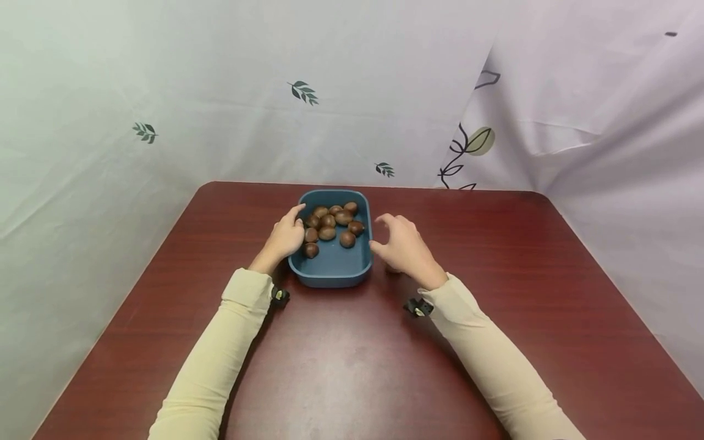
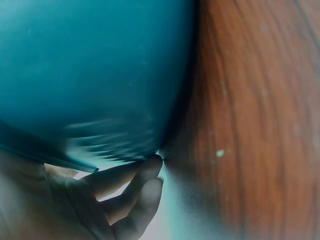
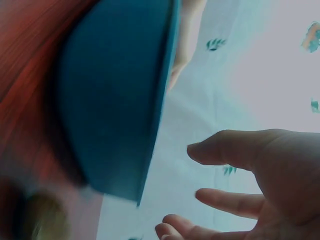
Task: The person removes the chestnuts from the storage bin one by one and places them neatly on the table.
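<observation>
A blue rectangular tub [image 1: 332,282] stands on the table with several glossy brown nuts [image 1: 327,233], chestnut-like, mostly toward its back and left. At its left wall, my left hand [image 1: 285,237] holds the rim. The left wrist view shows fingers [image 2: 145,200] bent against the outside of the wall, while the thumb is hidden. Just right of the tub hovers my right hand [image 1: 404,245], apart from it, thumb and fingers spread with nothing between them. Partly under that hand, a brown round thing [image 1: 392,269] lies on the table; it appears blurred in the right wrist view.
The dark red wooden table [image 1: 341,366] has its back edge just behind the tub. Pale cloth [image 1: 352,122] with leaf prints hangs behind and at both sides. A dark band [image 1: 419,307] sits at my right wrist.
</observation>
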`<state>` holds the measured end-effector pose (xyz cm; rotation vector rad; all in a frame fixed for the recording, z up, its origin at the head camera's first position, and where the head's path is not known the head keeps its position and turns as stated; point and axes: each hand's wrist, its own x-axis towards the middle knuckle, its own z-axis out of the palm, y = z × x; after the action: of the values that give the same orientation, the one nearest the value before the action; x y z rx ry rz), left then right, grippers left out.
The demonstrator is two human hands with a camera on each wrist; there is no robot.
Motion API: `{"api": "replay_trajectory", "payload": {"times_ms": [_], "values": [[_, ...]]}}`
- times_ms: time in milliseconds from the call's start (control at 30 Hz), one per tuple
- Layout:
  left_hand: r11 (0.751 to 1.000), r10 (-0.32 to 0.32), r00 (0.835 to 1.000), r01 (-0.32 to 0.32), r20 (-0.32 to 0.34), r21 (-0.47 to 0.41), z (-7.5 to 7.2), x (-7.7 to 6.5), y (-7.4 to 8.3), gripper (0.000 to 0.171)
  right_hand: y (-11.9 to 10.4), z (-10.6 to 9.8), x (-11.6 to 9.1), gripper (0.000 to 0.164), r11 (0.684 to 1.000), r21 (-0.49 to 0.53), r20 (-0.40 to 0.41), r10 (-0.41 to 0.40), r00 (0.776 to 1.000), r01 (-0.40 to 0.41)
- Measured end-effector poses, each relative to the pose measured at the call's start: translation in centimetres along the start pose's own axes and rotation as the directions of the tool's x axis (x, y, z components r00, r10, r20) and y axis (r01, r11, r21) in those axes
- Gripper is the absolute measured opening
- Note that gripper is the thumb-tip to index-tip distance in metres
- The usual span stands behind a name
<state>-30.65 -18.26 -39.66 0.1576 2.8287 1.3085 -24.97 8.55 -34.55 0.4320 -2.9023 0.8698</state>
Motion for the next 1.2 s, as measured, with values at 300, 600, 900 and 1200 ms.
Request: {"api": "replay_trajectory", "payload": {"times_ms": [300,600,900,1200], "values": [[1.000,-0.005,1.000,0.005,0.002,-0.024,0.0,-0.2,0.2,0.051,-3.1,2.5,1.7,0.046,0.986,0.140,0.007,-0.091,0.996,0.089],[1.000,-0.015,1.000,0.015,-0.003,-0.020,0.1,-0.1,-0.1,0.051,-4.6,5.5,2.8,0.056,0.989,0.147,0.095,-0.047,0.994,0.033],[0.999,-0.013,1.000,0.013,0.006,-0.030,0.1,-0.2,0.1,0.051,-4.8,6.7,3.5,0.064,0.994,0.071,0.147,0.067,0.987,-0.078],[1.000,-0.009,1.000,0.009,0.008,-0.030,0.0,-0.2,0.0,0.051,-4.4,7.5,4.2,0.066,0.995,0.039,0.199,0.079,0.977,-0.088]]}}
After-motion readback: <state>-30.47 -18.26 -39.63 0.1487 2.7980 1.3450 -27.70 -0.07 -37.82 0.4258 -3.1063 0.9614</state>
